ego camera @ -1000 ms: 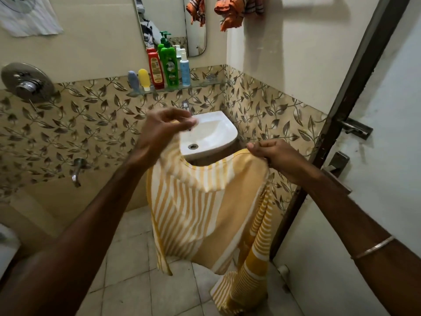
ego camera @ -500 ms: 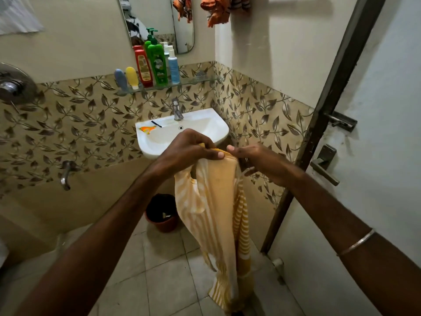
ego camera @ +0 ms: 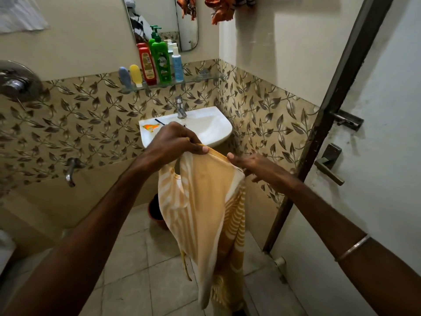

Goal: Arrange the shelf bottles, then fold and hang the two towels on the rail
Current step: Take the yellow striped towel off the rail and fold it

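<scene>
Gripping the top edge of the yellow striped towel [ego camera: 205,201], my left hand [ego camera: 173,142] has its fingers and thumb curled over the gathered cloth, pinching it firmly. My right hand [ego camera: 255,165] is at the same top edge, just to the right; its thumb lies along the fold, and its fingers appear to close on the cloth beneath, though part of that contact is hidden by the towel. Between the two hands the edge runs short and slightly slack. I note the towel hangs doubled in long folds, its lower end near the tiled floor [ego camera: 141,270], in front of the washbasin [ego camera: 205,128] and clear of it.

On the glass shelf [ego camera: 200,78], at its left half, the bottles stand in a row: a blue tube [ego camera: 124,76], a yellow tube [ego camera: 135,75], a red bottle [ego camera: 147,66], a green pump bottle [ego camera: 161,62] and a white and blue spray bottle [ego camera: 177,65]. All are upright and close together. The right end of the shelf reaches the wall corner.

An orange cloth [ego camera: 222,9] hangs high on the right wall; I cannot see what carries it. A thin bangle [ego camera: 352,247] sits on my right forearm. A reddish bucket [ego camera: 156,210] stands on the floor below the washbasin, partly hidden by the towel.
</scene>
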Available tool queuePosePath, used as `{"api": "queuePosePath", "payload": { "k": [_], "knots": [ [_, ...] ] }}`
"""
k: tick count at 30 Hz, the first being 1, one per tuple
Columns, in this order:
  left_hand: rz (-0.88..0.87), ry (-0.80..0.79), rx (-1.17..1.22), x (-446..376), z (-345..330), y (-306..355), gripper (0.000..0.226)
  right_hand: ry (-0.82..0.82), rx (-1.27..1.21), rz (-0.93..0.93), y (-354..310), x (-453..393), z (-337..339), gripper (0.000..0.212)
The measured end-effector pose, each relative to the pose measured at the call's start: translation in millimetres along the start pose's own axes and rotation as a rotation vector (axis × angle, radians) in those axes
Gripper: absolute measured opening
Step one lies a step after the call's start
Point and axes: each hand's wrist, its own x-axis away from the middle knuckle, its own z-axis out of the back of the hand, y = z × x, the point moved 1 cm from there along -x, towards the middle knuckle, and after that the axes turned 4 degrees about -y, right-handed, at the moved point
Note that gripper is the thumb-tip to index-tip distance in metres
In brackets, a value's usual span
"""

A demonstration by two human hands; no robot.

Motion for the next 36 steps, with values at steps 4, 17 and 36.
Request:
{"api": "queuePosePath", "payload": {
  "k": [4,17,36],
  "knots": [
    [0.033,0.04,0.032,5.8,22.5,-9.9,0.012,0.007,0.009,-0.033,22.0,-1.8,3.8,0.059],
    [0.018,0.053,-0.019,13.5,34.3,-17.3,0.015,0.402,0.534,0.154,13.4,-10.7,-10.8,0.036],
    [0.169,0.351,-0.041,20.1,53.4,-52.6,0.02,0.381,0.657,0.066,23.9,10.1,-1.2,0.032]
  ]
}}
